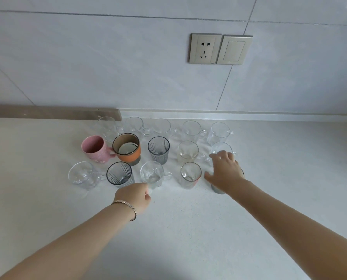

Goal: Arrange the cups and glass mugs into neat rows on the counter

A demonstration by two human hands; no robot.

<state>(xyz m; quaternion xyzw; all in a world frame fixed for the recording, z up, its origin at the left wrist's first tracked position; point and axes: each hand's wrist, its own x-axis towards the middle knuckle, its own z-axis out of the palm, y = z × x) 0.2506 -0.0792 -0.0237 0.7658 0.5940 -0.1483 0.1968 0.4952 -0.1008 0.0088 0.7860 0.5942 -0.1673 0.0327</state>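
Note:
Three rows of cups stand on the white counter [188, 219]. Several clear glass mugs [192, 129] line the back. The middle row holds a pink mug [94, 149], an orange-banded cup [128, 151], a grey ribbed glass [158, 149] and two clear mugs [187, 152]. In front are a clear mug [81, 175], another grey ribbed glass [119, 174], a clear mug [152, 175], a clear tumbler [190, 175] and a grey cup [218, 188]. My right hand [225, 170] lies spread over the grey cup's top, hiding most of it. My left hand [135, 197] has curled fingers just before the front clear mug and holds nothing visible.
A tiled wall rises behind the counter with a socket [205, 48] and a switch [234, 49]. A brown strip [53, 112] runs along the wall's base at the left. Open counter stretches to the right of the cups and toward me.

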